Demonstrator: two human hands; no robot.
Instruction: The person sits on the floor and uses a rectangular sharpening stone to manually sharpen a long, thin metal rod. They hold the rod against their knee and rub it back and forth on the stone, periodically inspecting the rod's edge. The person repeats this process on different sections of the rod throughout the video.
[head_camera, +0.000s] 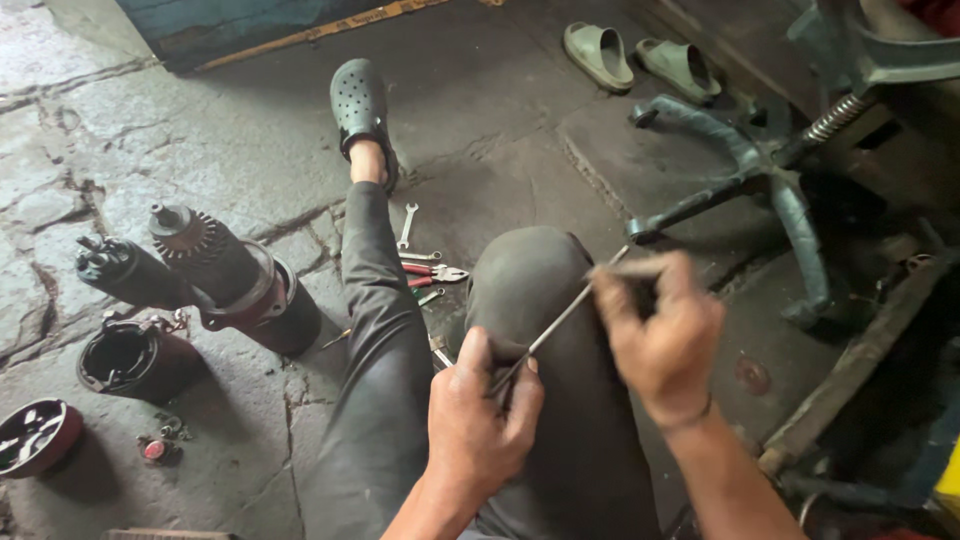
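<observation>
Seated on the stone floor (520, 130), the person has the left hand (480, 420) clamped on the lower end of a thin metal rod (560, 320) over the raised knee, the right hand (665, 335) pinching its upper end. A slip could jab the knee. Motor parts (235, 280) crowd the left, a chair base (760, 170) the right.

rod (560, 320): thin metal, dull grey sheen
trousers (385, 350): dark cloth, matt, creased
floor (200, 130): cracked stone, rough, dusty
starter motor (235, 275): grimy metal, matt dark casing
wrenches (405, 228): bright metal, smooth
clog (360, 100): black plastic, perforated, slightly glossy
</observation>
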